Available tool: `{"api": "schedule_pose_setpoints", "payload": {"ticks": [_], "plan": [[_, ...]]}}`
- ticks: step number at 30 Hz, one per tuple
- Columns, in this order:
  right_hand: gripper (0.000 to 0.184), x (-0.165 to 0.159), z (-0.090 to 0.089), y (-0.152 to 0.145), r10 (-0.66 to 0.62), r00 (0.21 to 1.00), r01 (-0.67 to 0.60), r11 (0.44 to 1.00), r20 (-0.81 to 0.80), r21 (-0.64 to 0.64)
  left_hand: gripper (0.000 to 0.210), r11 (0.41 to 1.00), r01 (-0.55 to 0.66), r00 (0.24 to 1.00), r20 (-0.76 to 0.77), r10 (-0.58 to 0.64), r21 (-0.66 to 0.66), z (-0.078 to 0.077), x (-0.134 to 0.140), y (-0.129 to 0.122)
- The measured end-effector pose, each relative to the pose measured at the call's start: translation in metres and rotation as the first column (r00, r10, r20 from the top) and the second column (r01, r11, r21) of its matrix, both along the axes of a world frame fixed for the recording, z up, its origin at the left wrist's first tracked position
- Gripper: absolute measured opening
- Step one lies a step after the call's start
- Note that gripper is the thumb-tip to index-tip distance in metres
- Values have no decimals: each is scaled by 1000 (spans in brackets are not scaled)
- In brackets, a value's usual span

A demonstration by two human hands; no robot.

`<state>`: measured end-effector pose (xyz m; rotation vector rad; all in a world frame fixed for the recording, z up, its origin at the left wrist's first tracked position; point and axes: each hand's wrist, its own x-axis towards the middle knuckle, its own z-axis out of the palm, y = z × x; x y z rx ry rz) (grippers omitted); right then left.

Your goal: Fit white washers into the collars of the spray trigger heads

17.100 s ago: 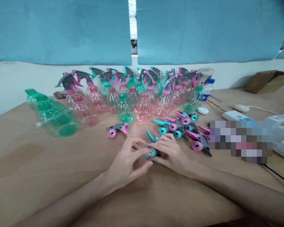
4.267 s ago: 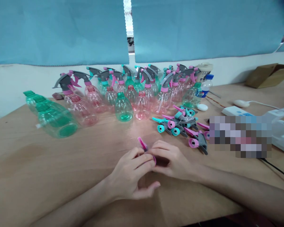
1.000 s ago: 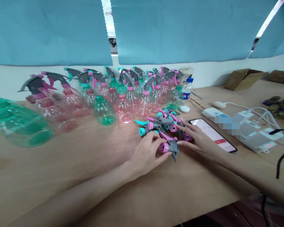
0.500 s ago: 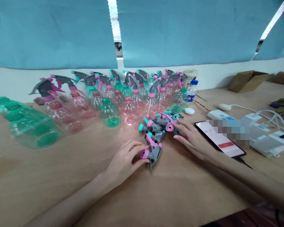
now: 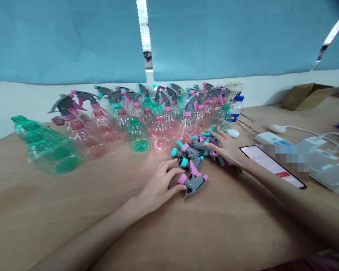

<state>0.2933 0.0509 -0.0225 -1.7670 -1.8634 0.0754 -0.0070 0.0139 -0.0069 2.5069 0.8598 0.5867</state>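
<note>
Thumb and fingertips of my left hand (image 5: 158, 184) close around the pink collar of a grey-and-pink spray trigger head (image 5: 196, 183) lying on the table. Just beyond it is a loose pile of trigger heads (image 5: 192, 149), grey with teal or pink collars and levers. Over the right side of that pile, my right hand (image 5: 228, 148) rests with its fingers spread, touching the heads and partly hiding them. Behind the pile stand open-necked bottles, among them a pink bottle (image 5: 160, 137) and a green bottle (image 5: 138, 137).
Rows of bottles fitted with trigger heads (image 5: 167, 109) line the wall. Green bottles (image 5: 52, 152) stand at the left. To the right are a phone (image 5: 268, 163), a white power strip (image 5: 274, 140) with cables, a blue-capped drink bottle (image 5: 236, 109) and a cardboard box (image 5: 305, 97).
The view has shifted, so everything appears further right. My right hand has moved further over the pile. The trigger head at my left hand has turned so its collar points more toward the hand.
</note>
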Motion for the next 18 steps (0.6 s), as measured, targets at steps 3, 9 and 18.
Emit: {"api": "schedule_pose_setpoints", "payload": {"ticks": [3,9,18], "plan": [[69,-2,2,4,27,1000,-28,999,-10,-29,32,999,31,999,-6,-31,-18,-1,4,6],[70,-5,4,-1,-15,1000,15,1000,15,17,30,998,53,999,-5,-53,-40,1,11,13],[65,-12,2,-12,-26,1000,26,995,-2,101,30,996,86,996,13,-85,-23,3,17,9]]}}
